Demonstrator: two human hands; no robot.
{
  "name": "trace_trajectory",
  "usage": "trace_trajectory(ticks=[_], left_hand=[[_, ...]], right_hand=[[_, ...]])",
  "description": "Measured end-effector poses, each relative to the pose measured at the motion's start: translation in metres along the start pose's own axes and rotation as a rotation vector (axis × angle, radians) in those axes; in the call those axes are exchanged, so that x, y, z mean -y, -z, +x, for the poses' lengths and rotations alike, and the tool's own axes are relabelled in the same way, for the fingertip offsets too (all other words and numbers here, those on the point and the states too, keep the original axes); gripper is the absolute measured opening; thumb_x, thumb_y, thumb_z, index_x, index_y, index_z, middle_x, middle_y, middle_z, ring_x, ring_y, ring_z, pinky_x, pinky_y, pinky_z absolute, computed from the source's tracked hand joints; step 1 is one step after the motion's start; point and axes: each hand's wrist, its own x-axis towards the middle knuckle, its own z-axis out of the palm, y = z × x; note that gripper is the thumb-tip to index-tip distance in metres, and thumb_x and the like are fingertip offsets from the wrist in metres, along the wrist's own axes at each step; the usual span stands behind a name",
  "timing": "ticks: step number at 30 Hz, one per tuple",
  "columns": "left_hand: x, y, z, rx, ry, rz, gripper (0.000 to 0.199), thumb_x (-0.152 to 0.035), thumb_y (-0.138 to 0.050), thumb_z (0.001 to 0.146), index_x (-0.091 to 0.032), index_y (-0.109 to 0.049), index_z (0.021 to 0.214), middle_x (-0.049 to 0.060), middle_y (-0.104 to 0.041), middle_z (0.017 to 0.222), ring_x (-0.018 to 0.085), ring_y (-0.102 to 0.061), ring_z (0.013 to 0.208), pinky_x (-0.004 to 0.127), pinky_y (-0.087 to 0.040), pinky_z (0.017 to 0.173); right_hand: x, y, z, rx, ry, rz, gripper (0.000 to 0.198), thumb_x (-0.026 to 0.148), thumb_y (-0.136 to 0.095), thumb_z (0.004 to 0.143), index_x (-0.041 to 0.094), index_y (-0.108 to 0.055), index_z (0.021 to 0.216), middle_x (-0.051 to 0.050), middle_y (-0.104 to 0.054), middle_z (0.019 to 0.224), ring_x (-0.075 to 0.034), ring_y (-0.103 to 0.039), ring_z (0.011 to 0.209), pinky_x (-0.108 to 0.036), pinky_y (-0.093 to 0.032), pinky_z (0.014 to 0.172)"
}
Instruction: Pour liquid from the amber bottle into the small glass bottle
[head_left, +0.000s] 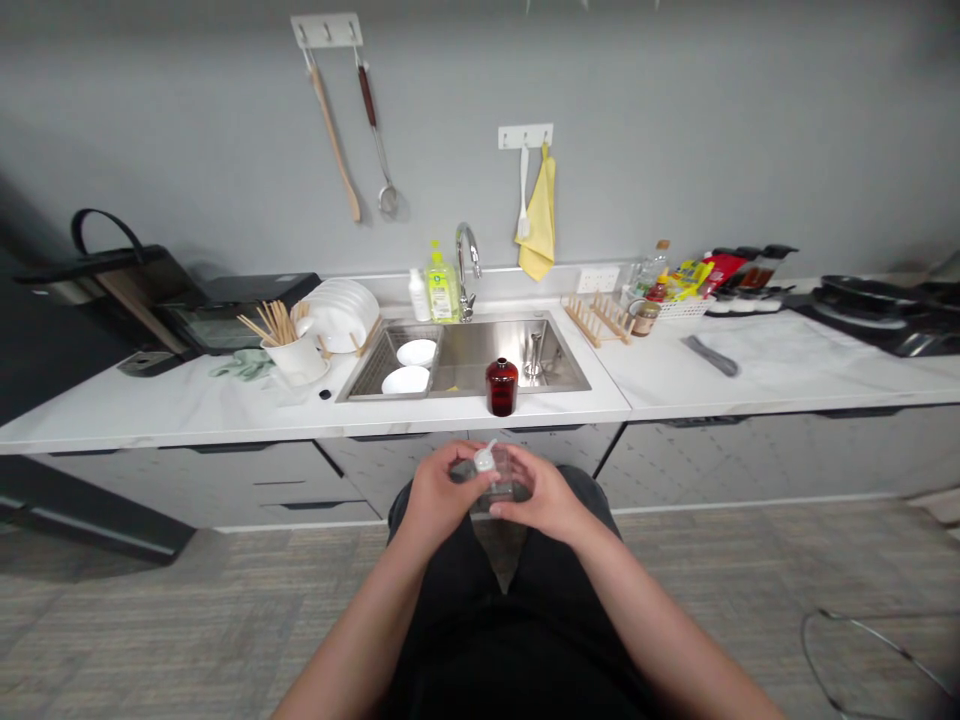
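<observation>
The clear bottle [507, 490] sits between both hands, over the lap and short of the counter's [570, 404] front edge. Its axis runs roughly upright, white pump top [484, 461] uppermost. The left hand [448, 492] grips it from the left, thumb by the pump; the right hand [541, 492] curls round the body from the other side, so neither is clearly nearer. Straight ahead, an amber bottle [502, 388] stands upright between the counter's front edge and the sink's front rim [457, 396] (no cap shows on its neck; how full it is, I cannot tell). A rack [365, 377] at the sink's left end holds two white bowls [406, 380]. Near the counter's left part, a white holder [297, 362] carries chopsticks [279, 325].
</observation>
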Motion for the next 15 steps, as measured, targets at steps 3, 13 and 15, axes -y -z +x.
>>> trace_trajectory(ticks=[3, 13, 15], left_hand=[[0.005, -0.010, 0.001, -0.082, 0.044, -0.085, 0.047, -0.040, -0.102, 0.080, -0.022, -0.070, 0.110, 0.009, -0.084, 0.112, 0.029, -0.081, 0.107, 0.045, -0.063, 0.101], [0.001, -0.025, 0.004, -0.047, 0.013, -0.200, 0.087, -0.039, -0.104, 0.079, -0.027, -0.058, 0.152, 0.008, -0.080, 0.118, 0.031, -0.078, 0.124, 0.049, -0.059, 0.114], [-0.005, -0.023, 0.003, 0.052, -0.011, -0.239, 0.095, -0.041, -0.102, 0.082, -0.028, -0.053, 0.162, 0.012, -0.080, 0.134, 0.033, -0.076, 0.132, 0.050, -0.058, 0.117]], right_hand=[[0.005, -0.003, 0.000, -0.020, 0.009, -0.010, 0.085, 0.041, -0.108, 0.077, 0.028, -0.072, 0.153, -0.014, -0.078, 0.154, -0.036, -0.080, 0.136, -0.053, -0.066, 0.118], [0.009, 0.003, -0.008, -0.051, 0.006, -0.002, 0.084, 0.039, -0.109, 0.074, 0.027, -0.073, 0.150, -0.013, -0.079, 0.151, -0.035, -0.080, 0.136, -0.053, -0.065, 0.119], [0.009, 0.002, -0.009, -0.049, 0.014, 0.021, 0.087, 0.038, -0.109, 0.073, 0.028, -0.072, 0.151, -0.013, -0.079, 0.151, -0.035, -0.081, 0.136, -0.053, -0.065, 0.119]])
